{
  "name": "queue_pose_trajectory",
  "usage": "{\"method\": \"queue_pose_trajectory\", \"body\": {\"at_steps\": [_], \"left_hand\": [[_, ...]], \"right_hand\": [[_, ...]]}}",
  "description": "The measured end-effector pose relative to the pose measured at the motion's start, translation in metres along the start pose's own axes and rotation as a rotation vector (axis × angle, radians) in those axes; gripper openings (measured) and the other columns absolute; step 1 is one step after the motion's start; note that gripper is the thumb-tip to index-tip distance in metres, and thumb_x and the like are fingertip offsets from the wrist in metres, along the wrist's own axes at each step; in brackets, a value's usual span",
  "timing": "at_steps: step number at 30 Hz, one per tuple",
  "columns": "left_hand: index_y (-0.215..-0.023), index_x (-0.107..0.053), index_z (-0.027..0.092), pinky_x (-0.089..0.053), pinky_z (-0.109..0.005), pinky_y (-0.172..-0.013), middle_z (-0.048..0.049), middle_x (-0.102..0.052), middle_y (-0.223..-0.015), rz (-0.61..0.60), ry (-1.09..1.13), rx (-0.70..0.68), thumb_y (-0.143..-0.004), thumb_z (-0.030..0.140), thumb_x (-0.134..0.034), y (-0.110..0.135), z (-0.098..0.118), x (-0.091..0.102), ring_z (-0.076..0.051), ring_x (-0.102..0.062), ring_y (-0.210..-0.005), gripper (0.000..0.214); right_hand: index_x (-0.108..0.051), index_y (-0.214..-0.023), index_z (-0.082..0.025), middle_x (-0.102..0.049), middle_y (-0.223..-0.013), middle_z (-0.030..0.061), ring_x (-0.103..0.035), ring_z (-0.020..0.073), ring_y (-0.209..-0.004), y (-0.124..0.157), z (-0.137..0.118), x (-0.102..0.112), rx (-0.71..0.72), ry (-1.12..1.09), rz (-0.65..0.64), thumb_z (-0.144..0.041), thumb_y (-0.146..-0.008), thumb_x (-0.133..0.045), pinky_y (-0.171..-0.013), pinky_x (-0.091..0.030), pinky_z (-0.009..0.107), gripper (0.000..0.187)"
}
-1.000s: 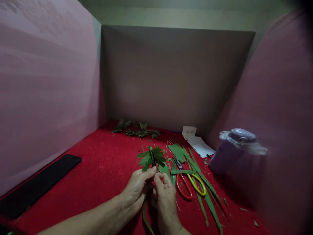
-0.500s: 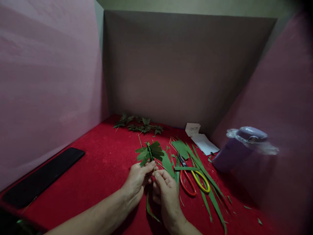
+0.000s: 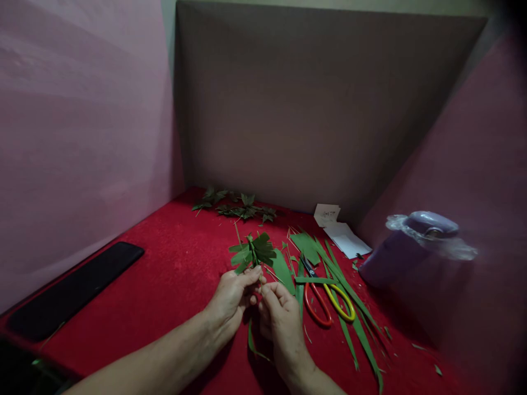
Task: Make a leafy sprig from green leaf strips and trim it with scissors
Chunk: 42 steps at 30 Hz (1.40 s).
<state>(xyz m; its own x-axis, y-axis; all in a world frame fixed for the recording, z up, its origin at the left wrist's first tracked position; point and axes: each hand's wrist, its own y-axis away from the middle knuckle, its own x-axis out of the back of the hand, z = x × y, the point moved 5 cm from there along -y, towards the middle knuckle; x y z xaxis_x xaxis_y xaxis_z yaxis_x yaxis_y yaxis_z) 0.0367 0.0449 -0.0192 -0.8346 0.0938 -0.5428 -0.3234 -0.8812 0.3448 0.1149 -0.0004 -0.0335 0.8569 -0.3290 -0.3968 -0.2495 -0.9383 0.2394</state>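
My left hand (image 3: 233, 296) is closed around the base of a small figure of folded green leaf (image 3: 253, 250), whose notched blades fan out above my thumb. Close beside it, my right hand (image 3: 278, 318) pinches a thin end of leaf strip at the figure's underside; the fingertips partly hide it. A narrow leaf strip (image 3: 252, 340) hangs down below the hands. To the right lie scissors (image 3: 316, 302) with one red and one yellow handle, a leaf strip across them. Long green leaf strips (image 3: 360, 334) and broad leaf pieces (image 3: 283, 272) are spread around the scissors.
Several leaf figures (image 3: 247, 207) lie at the back of the red cloth (image 3: 173, 285). White papers (image 3: 346, 240) rest at the back right. A purple container (image 3: 391, 258) with clear plastic stands on the right, and a long black object (image 3: 78, 291) lies on the left.
The view has shifted slightly, tilting a little downward at the back wall. Both hands keep nearly the same grip on the leaf figure; the right hand has moved only slightly.
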Motion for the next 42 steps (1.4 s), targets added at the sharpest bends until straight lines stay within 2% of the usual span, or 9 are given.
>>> {"method": "queue_pose_trajectory", "body": {"at_steps": [4,14,18,21,25,32,35,38,42], "left_hand": [[-0.059,-0.064,0.007,-0.033,-0.016,-0.039,-0.0035,-0.058,-0.053,0.012,-0.005,-0.023,-0.065,0.021,-0.069,0.0,0.001,0.001,-0.007,-0.05,-0.044,0.016],[-0.058,-0.063,0.007,-0.032,-0.016,-0.038,-0.0031,-0.058,-0.054,0.022,0.0,-0.034,-0.061,0.019,-0.071,-0.002,0.003,0.003,-0.006,-0.047,-0.043,0.015],[-0.057,-0.062,0.007,-0.026,-0.015,-0.033,-0.002,-0.056,-0.052,0.003,-0.024,-0.047,-0.059,0.023,-0.073,0.0,0.005,0.001,-0.005,-0.043,-0.04,0.019],[-0.056,-0.06,0.008,-0.018,-0.014,-0.029,-0.0005,-0.055,-0.05,0.009,-0.062,-0.072,-0.058,0.026,-0.074,0.002,0.009,-0.001,-0.002,-0.036,-0.034,0.023],[-0.056,-0.059,0.009,-0.011,-0.015,-0.028,0.0055,-0.042,-0.033,-0.053,-0.163,-0.121,-0.063,0.033,-0.071,0.007,0.013,-0.006,0.0,-0.025,-0.025,0.028],[-0.054,-0.055,0.012,-0.029,-0.017,-0.033,0.0011,-0.05,-0.035,-0.184,-0.244,-0.265,-0.072,0.038,-0.063,0.011,0.015,-0.013,-0.006,-0.04,-0.028,0.033],[-0.054,-0.053,0.013,-0.031,-0.016,-0.033,0.0003,-0.053,-0.037,-0.166,-0.271,-0.277,-0.068,0.037,-0.067,0.013,0.016,-0.016,-0.007,-0.044,-0.03,0.031],[-0.061,-0.055,0.014,-0.034,-0.017,-0.032,0.0014,-0.055,-0.04,-0.141,-0.276,-0.283,-0.063,0.038,-0.071,0.015,0.017,-0.017,-0.008,-0.046,-0.03,0.029],[-0.073,-0.06,0.013,-0.037,-0.016,-0.033,0.0034,-0.054,-0.042,-0.092,-0.335,-0.323,-0.063,0.035,-0.071,0.014,0.017,-0.014,-0.007,-0.046,-0.032,0.027]], "right_hand": [[-0.048,-0.064,-0.018,-0.028,-0.041,-0.0129,-0.015,0.0025,-0.035,0.0,-0.002,-0.002,0.0,-0.001,-0.033,-0.041,-0.07,-0.063,-0.032,-0.012,0.012,0.028],[-0.047,-0.063,-0.018,-0.027,-0.042,-0.0128,-0.013,0.0024,-0.036,0.001,0.0,-0.001,0.036,0.036,-0.044,-0.041,-0.07,-0.063,-0.032,-0.012,0.012,0.028],[-0.051,-0.064,-0.017,-0.029,-0.04,-0.0125,-0.013,0.0027,-0.035,-0.001,0.001,-0.002,0.053,0.032,-0.058,-0.042,-0.07,-0.062,-0.032,-0.012,0.013,0.028],[-0.052,-0.062,-0.017,-0.032,-0.039,-0.0115,-0.019,0.0036,-0.035,-0.003,0.001,-0.005,0.092,-0.008,-0.082,-0.043,-0.068,-0.064,-0.033,-0.017,0.014,0.029],[-0.053,-0.065,-0.017,-0.046,-0.051,-0.0068,-0.036,0.0056,-0.043,-0.008,0.007,-0.005,0.163,-0.092,-0.129,-0.039,-0.07,-0.065,-0.044,-0.031,0.016,0.025],[-0.048,-0.059,-0.018,-0.046,-0.048,-0.0057,-0.038,0.0071,-0.043,-0.016,0.019,-0.005,0.238,-0.12,-0.166,-0.045,-0.07,-0.065,-0.043,-0.029,0.017,0.034],[-0.048,-0.06,-0.019,-0.044,-0.046,-0.0067,-0.037,0.0065,-0.04,-0.019,0.022,-0.004,0.273,-0.158,-0.124,-0.049,-0.065,-0.067,-0.04,-0.027,0.017,0.036],[-0.049,-0.062,-0.019,-0.044,-0.044,-0.0071,-0.037,0.0059,-0.036,-0.024,0.02,0.001,0.232,-0.154,-0.072,-0.053,-0.063,-0.067,-0.036,-0.025,0.015,0.039],[-0.05,-0.07,-0.02,-0.043,-0.042,-0.0088,-0.03,0.0046,-0.028,-0.03,-0.01,0.02,0.183,-0.124,0.082,-0.058,-0.066,-0.061,-0.03,-0.019,0.015,0.04]]}}
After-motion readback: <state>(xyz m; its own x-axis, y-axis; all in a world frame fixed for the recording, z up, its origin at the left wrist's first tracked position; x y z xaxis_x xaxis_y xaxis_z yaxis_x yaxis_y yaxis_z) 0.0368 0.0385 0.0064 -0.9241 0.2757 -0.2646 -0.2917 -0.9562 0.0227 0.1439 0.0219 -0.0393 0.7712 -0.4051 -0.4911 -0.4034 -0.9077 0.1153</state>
